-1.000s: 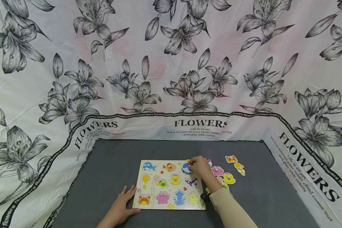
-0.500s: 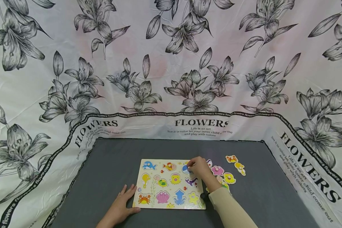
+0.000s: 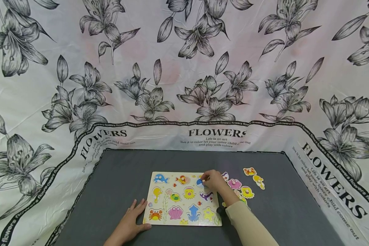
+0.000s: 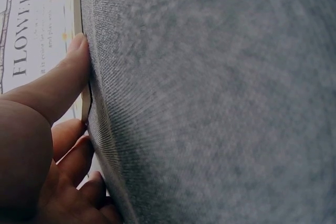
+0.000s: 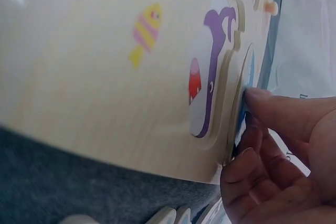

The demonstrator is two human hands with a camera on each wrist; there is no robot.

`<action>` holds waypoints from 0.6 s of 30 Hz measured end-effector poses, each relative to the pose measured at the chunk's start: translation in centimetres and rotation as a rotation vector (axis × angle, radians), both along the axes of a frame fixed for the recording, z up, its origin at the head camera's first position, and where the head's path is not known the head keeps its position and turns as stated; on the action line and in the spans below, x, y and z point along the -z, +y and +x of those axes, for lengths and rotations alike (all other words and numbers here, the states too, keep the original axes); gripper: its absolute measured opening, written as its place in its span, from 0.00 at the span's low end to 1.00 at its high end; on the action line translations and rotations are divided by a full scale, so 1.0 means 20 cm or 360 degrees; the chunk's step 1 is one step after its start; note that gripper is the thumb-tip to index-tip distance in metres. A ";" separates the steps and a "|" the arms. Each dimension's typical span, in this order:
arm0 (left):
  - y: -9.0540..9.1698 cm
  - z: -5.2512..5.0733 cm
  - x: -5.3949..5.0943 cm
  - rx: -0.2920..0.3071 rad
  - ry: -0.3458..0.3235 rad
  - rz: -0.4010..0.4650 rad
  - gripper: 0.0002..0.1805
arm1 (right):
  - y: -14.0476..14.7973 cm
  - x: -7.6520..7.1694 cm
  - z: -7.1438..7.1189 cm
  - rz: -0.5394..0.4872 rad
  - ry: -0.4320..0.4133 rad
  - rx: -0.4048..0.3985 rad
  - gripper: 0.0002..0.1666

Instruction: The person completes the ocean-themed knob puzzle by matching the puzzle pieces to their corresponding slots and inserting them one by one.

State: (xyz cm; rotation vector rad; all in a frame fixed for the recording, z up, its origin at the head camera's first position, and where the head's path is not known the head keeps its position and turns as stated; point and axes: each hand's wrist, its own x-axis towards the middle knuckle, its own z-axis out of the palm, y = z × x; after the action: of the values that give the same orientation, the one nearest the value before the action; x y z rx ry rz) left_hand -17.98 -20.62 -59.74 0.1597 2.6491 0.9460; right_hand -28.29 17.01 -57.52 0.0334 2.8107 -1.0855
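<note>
R grip pinching 1 blue pc at 1 board; L grip spread loose, touching board edge.

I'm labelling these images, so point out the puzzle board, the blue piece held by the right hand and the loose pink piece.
Puzzle board (image 3: 184,204), head view: bare surface between animal pictures.
Blue piece (image 5: 238,109), right wrist view: its pale edge.
Pink piece (image 3: 234,184), head view: middle of its face.
</note>
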 end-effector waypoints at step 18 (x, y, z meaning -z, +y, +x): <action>-0.01 0.01 0.00 0.0002 0.0006 0.0001 0.56 | 0.01 -0.03 0.02 0.0001 0.0060 -0.0078 0.10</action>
State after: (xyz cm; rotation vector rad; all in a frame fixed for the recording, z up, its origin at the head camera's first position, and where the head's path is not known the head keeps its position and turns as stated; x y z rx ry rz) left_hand -17.72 -20.82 -59.82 0.1635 2.6517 0.9467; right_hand -27.98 17.27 -56.87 -0.0562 2.8293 -1.0856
